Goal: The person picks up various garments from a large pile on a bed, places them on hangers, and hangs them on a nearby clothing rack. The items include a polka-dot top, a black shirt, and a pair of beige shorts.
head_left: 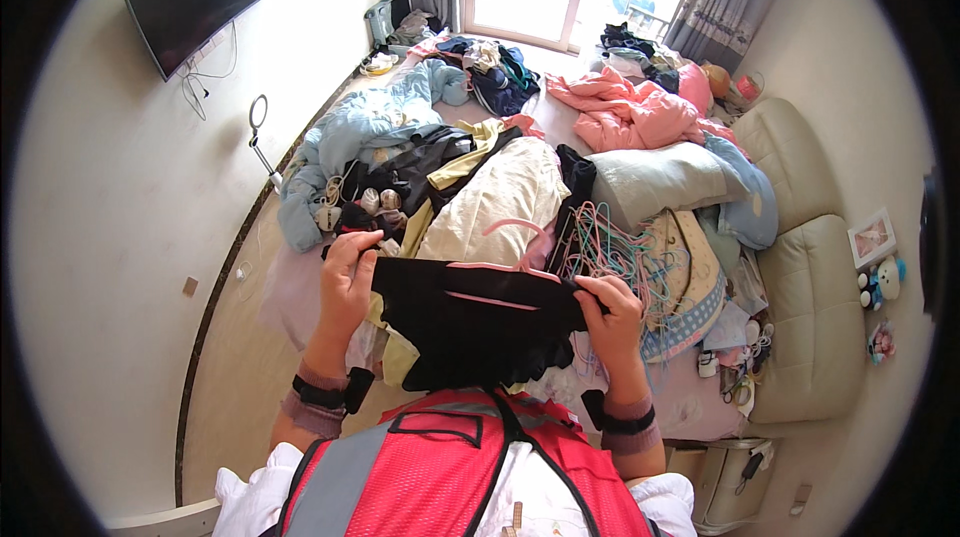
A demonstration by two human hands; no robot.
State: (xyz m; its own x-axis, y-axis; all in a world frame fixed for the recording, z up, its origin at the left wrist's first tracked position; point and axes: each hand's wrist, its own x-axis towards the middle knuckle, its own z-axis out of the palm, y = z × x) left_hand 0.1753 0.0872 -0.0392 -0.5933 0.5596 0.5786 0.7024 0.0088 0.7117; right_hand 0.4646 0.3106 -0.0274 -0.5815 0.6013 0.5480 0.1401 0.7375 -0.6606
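Note:
A black garment (480, 334) hangs in front of my chest, stretched sideways between my two hands. My left hand (351, 270) pinches its upper left edge, and my right hand (611, 306) grips the upper right edge. A pink plastic clothes hanger (517, 264) sits at the garment's top, its hook pointing up and away from me. Part of the hanger's bars shows through the neck opening; the rest is hidden by the cloth. Just beyond lies a cream-coloured cloth item (499, 199) on the bed.
A tangled pile of pink and teal hangers (611, 248) lies right of the garment. Blue bedding (375, 116), a salmon quilt (637, 113), a pale pillow (664, 180) and heaped clothes (495, 75) cover the bed. A ring light (259, 113) stands at left; beige padded headboard panels (810, 319) line the right.

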